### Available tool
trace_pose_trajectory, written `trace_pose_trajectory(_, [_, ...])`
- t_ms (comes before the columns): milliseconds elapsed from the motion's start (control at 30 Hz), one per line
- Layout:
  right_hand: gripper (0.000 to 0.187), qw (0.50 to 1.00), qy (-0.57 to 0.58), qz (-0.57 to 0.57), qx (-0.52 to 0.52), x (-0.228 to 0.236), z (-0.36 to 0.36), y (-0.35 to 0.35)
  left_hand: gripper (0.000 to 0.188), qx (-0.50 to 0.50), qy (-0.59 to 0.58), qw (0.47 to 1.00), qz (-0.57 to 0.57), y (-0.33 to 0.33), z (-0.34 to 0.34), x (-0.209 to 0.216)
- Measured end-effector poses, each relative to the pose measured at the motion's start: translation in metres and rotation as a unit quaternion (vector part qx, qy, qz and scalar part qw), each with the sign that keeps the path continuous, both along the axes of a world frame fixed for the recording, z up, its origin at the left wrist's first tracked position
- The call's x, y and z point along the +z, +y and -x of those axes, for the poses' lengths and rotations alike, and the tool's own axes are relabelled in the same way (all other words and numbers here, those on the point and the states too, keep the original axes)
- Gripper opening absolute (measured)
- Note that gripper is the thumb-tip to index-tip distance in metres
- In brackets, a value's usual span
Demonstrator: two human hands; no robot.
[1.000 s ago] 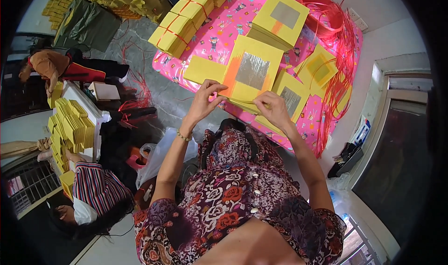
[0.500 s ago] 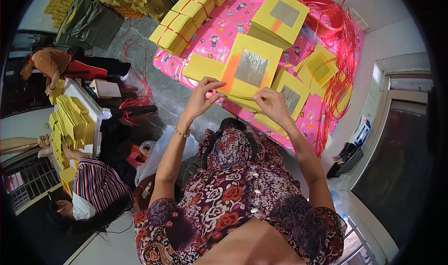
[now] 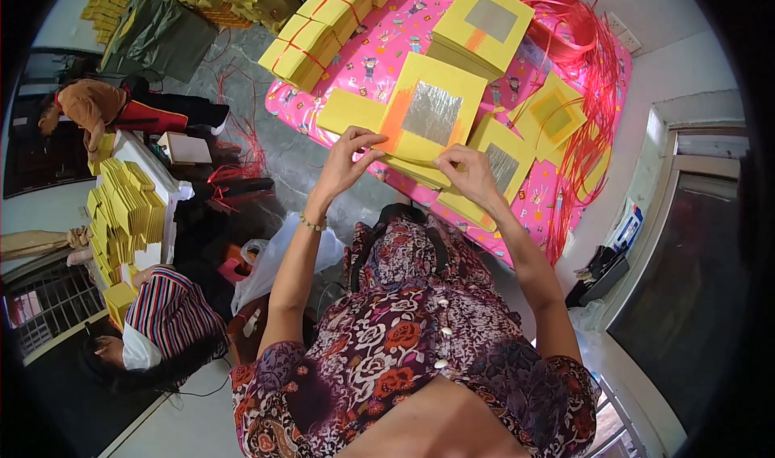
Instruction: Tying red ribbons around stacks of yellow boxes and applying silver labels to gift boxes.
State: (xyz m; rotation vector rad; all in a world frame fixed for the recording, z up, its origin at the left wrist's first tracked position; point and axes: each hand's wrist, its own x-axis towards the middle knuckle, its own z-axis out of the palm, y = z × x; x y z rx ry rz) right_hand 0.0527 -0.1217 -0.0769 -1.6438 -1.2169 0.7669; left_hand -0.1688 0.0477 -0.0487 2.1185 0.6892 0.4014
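A stack of yellow joss paper (image 3: 414, 79) lies in front of me on a pink patterned table cover; its top sheet bears a silver foil square and an orange stripe. My left hand (image 3: 345, 166) pinches the near left corner between thumb and fingers. At the near right corner, my right hand (image 3: 470, 174) is closed on the edge in the same way. Between them the near edge of the upper paper bows slightly. How many sheets each hand grips is hidden. Another foil-marked sheet (image 3: 502, 164) lies just beyond my right hand, partly under the stack.
Behind stand a taller paper stack (image 3: 479, 30) and red-tied bundles (image 3: 307, 42). Red plastic strips (image 3: 593, 127) spill over the table's right side. At left, two people work by a table with yellow paper piles (image 3: 129, 212). A white plastic bag (image 3: 278, 264) lies left of my legs.
Both my hands stay on the near corners and have shifted only slightly. The near paper edge between them has changed shape a little. At left, the striped-top person's arm has moved.
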Motion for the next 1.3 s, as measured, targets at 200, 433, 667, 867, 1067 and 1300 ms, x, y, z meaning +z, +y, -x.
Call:
trace_pose_trajectory(200, [0.023, 1.0, 0.02, 0.012, -0.002, -0.002, -0.003, 0.002, 0.022, 0.006, 0.001, 1.0, 0.009, 0.004, -0.001, -0.002])
trace_pose_trajectory(433, [0.023, 0.999, 0.027, 0.024, 0.0, 0.0, -0.003, 0.004, 0.021, -0.007, 0.027, 1.0, 0.001, 0.012, -0.001, -0.004])
trace_pose_trajectory(667, [0.026, 0.999, 0.02, 0.025, 0.007, 0.002, -0.002, 0.003, 0.02, -0.011, 0.068, 0.997, 0.033, 0.018, -0.006, 0.0])
trace_pose_trajectory(867, [0.026, 0.999, 0.025, 0.031, 0.012, -0.002, -0.005, 0.005, 0.02, -0.027, 0.088, 0.992, 0.083, 0.029, -0.006, -0.004])
trace_pose_trajectory(1067, [0.025, 0.999, 0.037, 0.034, 0.014, -0.003, -0.006, 0.006, 0.02, -0.021, 0.09, 0.99, 0.106, 0.028, -0.007, -0.002])
trace_pose_trajectory(1300, [0.026, 0.999, 0.04, 0.036, 0.002, -0.003, -0.007, 0.008, 0.024, -0.023, 0.079, 0.99, 0.111, 0.028, -0.007, 0.0])
